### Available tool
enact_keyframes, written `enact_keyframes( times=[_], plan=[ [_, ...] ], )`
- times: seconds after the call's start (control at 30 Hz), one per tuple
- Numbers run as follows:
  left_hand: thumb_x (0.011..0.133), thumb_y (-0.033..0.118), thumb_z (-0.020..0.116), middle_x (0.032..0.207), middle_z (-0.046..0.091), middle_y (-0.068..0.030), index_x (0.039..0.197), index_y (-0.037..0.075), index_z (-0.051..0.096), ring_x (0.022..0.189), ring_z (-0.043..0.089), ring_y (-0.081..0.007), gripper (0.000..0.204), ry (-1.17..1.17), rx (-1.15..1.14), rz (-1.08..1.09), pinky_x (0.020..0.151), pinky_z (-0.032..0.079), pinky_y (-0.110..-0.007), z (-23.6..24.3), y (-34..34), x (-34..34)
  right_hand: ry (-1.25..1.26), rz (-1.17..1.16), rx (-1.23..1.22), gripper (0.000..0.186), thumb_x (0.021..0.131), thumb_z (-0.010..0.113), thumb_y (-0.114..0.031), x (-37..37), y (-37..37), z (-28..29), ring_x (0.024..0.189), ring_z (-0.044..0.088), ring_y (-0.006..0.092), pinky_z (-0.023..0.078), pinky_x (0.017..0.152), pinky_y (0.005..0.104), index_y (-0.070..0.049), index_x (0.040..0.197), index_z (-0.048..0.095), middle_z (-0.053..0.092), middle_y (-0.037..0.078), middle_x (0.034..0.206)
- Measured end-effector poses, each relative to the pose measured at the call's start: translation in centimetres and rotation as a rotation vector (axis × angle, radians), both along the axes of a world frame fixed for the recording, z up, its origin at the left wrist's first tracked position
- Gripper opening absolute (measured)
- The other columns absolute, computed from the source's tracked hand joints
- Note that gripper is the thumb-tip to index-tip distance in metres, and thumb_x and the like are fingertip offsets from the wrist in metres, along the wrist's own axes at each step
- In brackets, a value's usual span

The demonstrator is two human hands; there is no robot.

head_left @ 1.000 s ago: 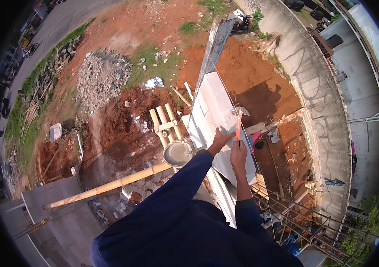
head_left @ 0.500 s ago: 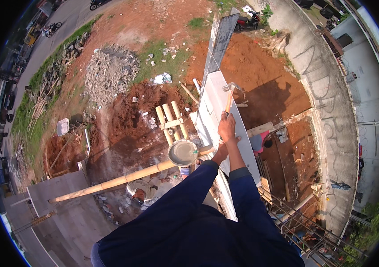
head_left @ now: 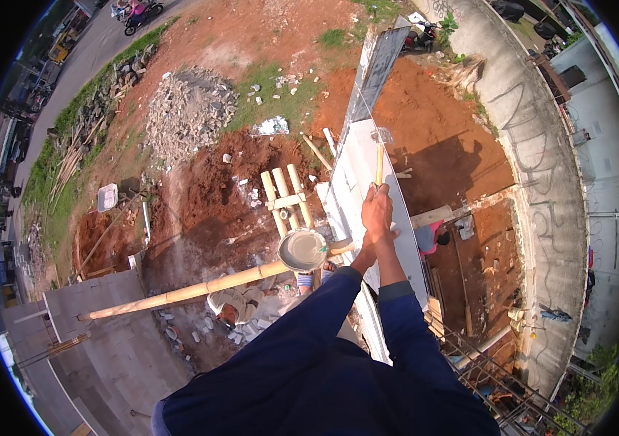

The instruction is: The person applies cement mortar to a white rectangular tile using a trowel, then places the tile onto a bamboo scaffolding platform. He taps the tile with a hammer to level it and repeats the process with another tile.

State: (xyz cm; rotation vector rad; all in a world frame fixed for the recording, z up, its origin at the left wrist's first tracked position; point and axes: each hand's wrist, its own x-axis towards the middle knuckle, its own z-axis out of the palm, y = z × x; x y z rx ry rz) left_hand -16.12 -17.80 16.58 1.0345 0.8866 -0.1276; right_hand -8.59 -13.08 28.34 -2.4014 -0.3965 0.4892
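My right hand (head_left: 377, 214) is closed round the wooden handle of a hammer (head_left: 380, 163). The hammer's pale head is blurred above the far part of a long white block (head_left: 362, 149) on top of the narrow wall. Crossing beneath my right wrist, my left hand (head_left: 367, 254) rests on the block. A fingertip of it sticks out to the right; most of its fingers are hidden. Left of my hands, a round pan of wet grey mortar (head_left: 302, 250) sits by a bamboo pole (head_left: 186, 294).
A grey upright board (head_left: 378, 65) rises beyond the block. Bamboo poles lashed together (head_left: 287, 196) stand to the left. People are below: one at lower left (head_left: 229, 309), another right of the wall (head_left: 429, 236). Rebar (head_left: 498, 378) juts at lower right. The ground lies well below.
My right hand and the hammer have swung slightly, the handle now pointing more straight away from me. The view has shifted a little, and a motorbike has come onto the road at upper left.
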Motion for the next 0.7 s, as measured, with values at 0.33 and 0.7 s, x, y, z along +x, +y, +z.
enact_keyframes(
  times=[0.33,0.7],
  plan=[
    [0.090,0.046,0.084,0.154,0.049,-0.0303,0.172,0.006,0.004,0.135,0.057,-0.0426,0.122,-0.022,-0.018,0.007,0.098,0.057,-0.057,0.2,-0.1,0.9,-0.071,0.045,-0.074,0.043,0.112,0.050,-0.033,0.8,-2.4,-1.7,0.098,0.069,0.0579,0.054,0.088,0.0629,0.010,0.118,0.057,0.070,0.041,0.100],
    [0.092,0.042,0.084,0.154,0.050,-0.0298,0.173,0.007,0.004,0.135,0.056,-0.0428,0.118,-0.042,-0.035,0.013,0.097,0.058,-0.057,-0.7,-0.3,0.6,-0.076,0.062,-0.135,0.044,0.112,0.046,-0.038,1.1,-3.3,-1.3,0.109,0.070,0.0521,0.056,0.095,0.0594,0.001,0.124,0.061,0.071,0.034,0.117]
  ],
)
